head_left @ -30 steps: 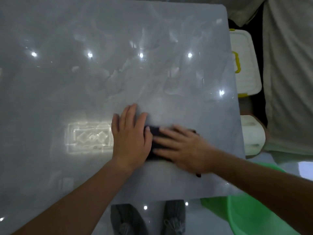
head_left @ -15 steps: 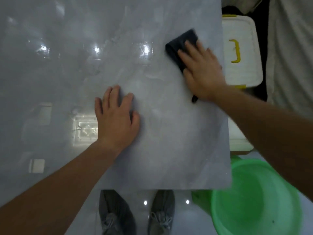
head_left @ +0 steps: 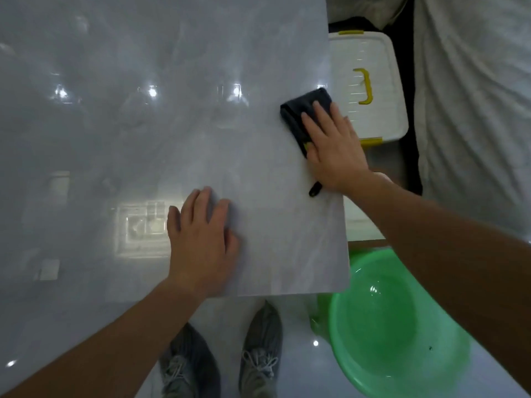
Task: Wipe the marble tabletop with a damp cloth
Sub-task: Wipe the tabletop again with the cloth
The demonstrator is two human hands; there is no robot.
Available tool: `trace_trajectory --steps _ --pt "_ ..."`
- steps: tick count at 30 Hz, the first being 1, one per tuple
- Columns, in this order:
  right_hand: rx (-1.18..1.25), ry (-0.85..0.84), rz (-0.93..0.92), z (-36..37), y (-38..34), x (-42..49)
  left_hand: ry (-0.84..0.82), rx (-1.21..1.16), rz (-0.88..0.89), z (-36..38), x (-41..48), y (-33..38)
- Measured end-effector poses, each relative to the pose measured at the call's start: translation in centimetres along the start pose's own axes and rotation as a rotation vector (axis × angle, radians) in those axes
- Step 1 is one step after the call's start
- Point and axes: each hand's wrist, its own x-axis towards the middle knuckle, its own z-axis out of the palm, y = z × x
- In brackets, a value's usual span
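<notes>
Floor: glossy pale floor (head_left: 298, 363), with one small bright light reflection (head_left: 315, 343) on it.

Right foreground, on the floor: round translucent green plastic basin (head_left: 402, 340), glints on its inner wall.

Beyond it: white rectangular plastic storage box (head_left: 382, 53), lid on. Yellow carry handle (head_left: 366, 86) on top, yellow clasps at the near and far ends.

Between box and basin: pale flat surface (head_left: 360, 222), possibly a second container; mostly hidden.

Far right: crumpled white fabric (head_left: 474, 110). A dark gap (head_left: 413, 173) separates it from the box.

Lighting dim, cool.
</notes>
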Motion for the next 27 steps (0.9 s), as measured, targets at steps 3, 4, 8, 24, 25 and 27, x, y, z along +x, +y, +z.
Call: trace_trajectory --steps 3,4,8,24,25,27 --pt "0.012 0.028 0.068 0.1 0.2 2.8 0.03 -0.015 -0.003 0.3 0.1 0.1" --pt "-0.011 0.044 0.057 0.7 -0.2 2.0 0.03 -0.02 -0.005 0.3 0.1 0.0" --pt "-0.089 0.047 -0.027 2.8 -2.3 -6.6 0.019 -0.079 0.007 -0.2 0.2 -0.2" --pt "0.053 0.047 0.434 7.8 -22.2 -12.2 0.057 0.105 -0.143 -4.1 -4.9 -24.3" --pt "0.056 0.06 0.415 8.2 -25.1 -11.2 0.058 0.115 -0.186 -4.4 -5.1 -26.6" --pt "0.033 0.088 0.257 9.2 -32.3 -8.8 0.06 0.109 -0.243 -4.9 -5.0 -30.6"
